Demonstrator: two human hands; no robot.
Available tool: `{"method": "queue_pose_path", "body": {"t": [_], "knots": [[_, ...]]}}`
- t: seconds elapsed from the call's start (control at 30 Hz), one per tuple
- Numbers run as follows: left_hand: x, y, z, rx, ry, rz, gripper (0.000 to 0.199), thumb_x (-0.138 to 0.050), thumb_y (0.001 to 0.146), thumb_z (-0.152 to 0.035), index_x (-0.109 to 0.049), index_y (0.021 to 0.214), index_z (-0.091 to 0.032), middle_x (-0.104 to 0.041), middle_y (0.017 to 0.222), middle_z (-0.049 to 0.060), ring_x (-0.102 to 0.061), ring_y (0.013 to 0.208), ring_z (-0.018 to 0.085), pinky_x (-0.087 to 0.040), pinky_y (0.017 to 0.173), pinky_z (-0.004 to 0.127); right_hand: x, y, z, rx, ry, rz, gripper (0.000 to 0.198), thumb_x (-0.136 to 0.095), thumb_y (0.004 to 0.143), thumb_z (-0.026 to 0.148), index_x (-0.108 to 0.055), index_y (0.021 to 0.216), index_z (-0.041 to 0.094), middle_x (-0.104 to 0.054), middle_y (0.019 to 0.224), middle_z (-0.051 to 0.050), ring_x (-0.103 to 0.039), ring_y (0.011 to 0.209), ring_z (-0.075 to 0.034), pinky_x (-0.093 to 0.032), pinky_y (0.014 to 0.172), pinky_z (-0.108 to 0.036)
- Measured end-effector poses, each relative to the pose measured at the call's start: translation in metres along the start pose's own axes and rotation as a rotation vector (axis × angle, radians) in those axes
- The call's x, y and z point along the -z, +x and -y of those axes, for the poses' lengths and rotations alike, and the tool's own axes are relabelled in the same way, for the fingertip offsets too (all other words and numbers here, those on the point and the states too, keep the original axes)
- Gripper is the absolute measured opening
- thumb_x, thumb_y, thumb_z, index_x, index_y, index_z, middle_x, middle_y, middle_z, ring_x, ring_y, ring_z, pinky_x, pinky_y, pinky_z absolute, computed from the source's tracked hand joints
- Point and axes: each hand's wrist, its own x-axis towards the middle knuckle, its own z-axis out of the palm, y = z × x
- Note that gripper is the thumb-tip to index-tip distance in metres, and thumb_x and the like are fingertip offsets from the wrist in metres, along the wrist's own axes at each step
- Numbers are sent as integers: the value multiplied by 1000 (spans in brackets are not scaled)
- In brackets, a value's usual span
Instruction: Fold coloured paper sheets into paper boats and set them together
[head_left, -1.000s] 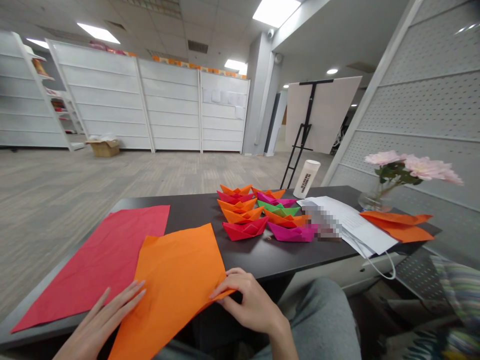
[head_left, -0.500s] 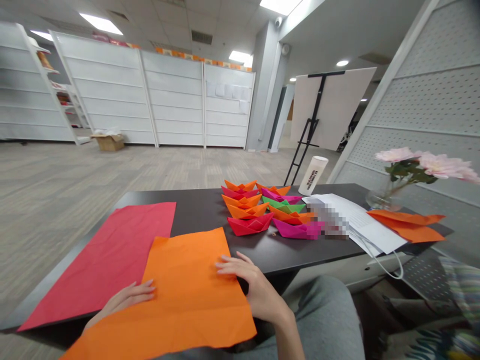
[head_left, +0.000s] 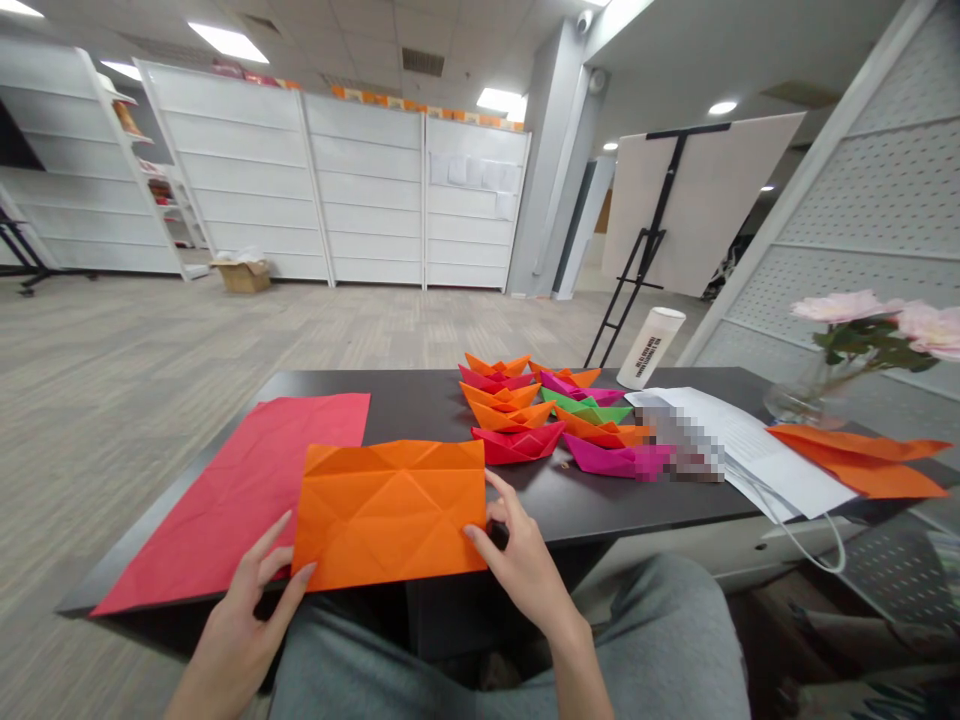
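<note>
From where I stand, a red paper sheet (head_left: 225, 490) lies flat on the dark worktop (head_left: 420, 405), left of the creased orange paper and partly beneath or behind it. At the orange paper's lower left corner, the person's left hand (head_left: 244, 620) pinches the edge, thumb in front, the next fingers at or behind it. The creased orange paper (head_left: 394, 515) itself is stretched between the two hands, over the worktop's near edge. On its right edge, the right hand (head_left: 525, 565) grips narrowly, thumb on the front, forefinger along the side. Right of and beyond the orange paper stand two columns of folded paper boats (head_left: 517, 443); farther right of it come a white canister (head_left: 651, 347), white printed papers (head_left: 739, 430) and a glass vase (head_left: 799, 403) of pink flowers (head_left: 862, 305).
</note>
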Motion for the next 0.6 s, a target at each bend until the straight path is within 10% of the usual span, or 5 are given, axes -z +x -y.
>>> {"method": "queue_pose_path", "body": {"t": [0.1, 0.3, 0.6], "knots": [[-1, 3, -8, -181, 66, -34, 45, -55, 94, -42, -51, 135, -24, -63, 130, 11, -62, 121, 29, -50, 105, 48, -2, 1, -1, 33, -43, -10, 70, -59, 92, 24, -26, 153, 26, -61, 89, 1, -60, 86, -19, -50, 91, -38], [0, 7, -23, -370, 134, -22, 27, -51, 97, -21, -62, 120, -28, -48, 149, 7, -44, 140, 28, -41, 114, 51, -2, 5, 3, 137, -240, 1, 23, -61, 90, 18, -68, 111, 26, -58, 117, -7, -58, 109, -24, -49, 98, -42], [4, 4, -39, -596, 307, 67, 35, -58, 93, -20, -58, 127, -25, -69, 127, 7, -60, 124, 26, -43, 111, 49, -3, 6, -1, 187, -270, 9, 19, -59, 93, 20, -74, 104, 23, -57, 133, -10, -56, 120, -27, -47, 102, -47]]}}
